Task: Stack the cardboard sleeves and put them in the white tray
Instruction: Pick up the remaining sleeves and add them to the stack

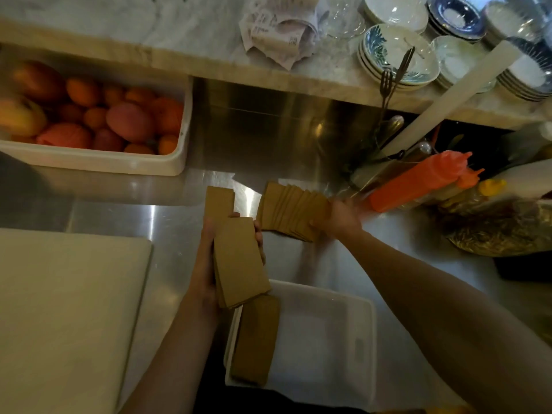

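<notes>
Left hand (206,264) fingers gripped a squared stack of sleeves (239,261), long axis toward the white tray (370,339) just below, one stack already inside. Right hand (340,219) clutched a fanned bunch (292,210) on the desk (179,222), farther off.

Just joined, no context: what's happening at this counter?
A person is sorting cardboard sleeves on a steel counter. The left hand holds a squared-up stack above the white tray, where one stack already lies along the left wall. The right hand grips a fanned bunch on the counter, not yet squared.
</notes>
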{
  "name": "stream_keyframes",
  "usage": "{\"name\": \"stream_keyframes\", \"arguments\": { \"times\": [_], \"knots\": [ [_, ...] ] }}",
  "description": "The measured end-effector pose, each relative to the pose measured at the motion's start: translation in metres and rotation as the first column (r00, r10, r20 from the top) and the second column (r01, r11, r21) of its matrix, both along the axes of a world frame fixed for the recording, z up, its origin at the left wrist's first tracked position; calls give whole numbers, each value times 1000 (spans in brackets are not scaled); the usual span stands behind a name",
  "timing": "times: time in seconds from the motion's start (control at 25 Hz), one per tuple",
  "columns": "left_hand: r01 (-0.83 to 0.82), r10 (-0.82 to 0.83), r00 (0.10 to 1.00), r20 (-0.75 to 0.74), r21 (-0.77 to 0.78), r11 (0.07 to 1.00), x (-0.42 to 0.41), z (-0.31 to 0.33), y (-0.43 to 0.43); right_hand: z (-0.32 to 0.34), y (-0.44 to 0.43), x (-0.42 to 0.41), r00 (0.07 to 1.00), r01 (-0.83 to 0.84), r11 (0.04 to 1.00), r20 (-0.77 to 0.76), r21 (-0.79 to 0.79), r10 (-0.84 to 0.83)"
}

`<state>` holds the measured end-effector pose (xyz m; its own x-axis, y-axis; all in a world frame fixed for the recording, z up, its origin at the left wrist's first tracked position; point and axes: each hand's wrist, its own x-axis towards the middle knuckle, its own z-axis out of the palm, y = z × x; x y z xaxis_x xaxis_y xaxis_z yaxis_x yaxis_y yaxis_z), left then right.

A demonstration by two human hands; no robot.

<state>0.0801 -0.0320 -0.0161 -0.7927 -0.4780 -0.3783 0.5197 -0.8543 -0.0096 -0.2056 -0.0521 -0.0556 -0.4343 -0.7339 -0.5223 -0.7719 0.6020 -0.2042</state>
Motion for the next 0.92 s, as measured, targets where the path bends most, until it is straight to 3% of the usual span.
{"name": "stream_keyframes", "arguments": {
  "times": [0.12,0.2,0.4,0.56,0.64,0.76,0.92],
  "knots": [
    [10,-10,999,41,-15,1000,2,-5,-7,-5,4,1,996,29,997,-85,-68,-35],
    [20,-19,998,60,-23,1000,2,-6,-11,-5,8,-3,997,49,987,-58,-151,-58],
    [24,-15,992,129,-68,997,0,-8,-16,8,17,-13,928,160,971,363,-178,-87],
    [36,-19,986,165,-101,994,1,-8,-18,33,-1,-22,877,111,987,478,-112,-45],
    [33,-12,984,177,-114,993,0,-7,-19,34,-13,-28,882,111,994,462,-22,-88],
    [41,-21,987,162,-119,992,0,-5,-21,20,-14,-25,951,73,992,291,98,-99],
    [38,-18,988,153,-132,990,4,-3,-20,-4,3,-12,975,169,986,151,-11,-165]
  ]
}}
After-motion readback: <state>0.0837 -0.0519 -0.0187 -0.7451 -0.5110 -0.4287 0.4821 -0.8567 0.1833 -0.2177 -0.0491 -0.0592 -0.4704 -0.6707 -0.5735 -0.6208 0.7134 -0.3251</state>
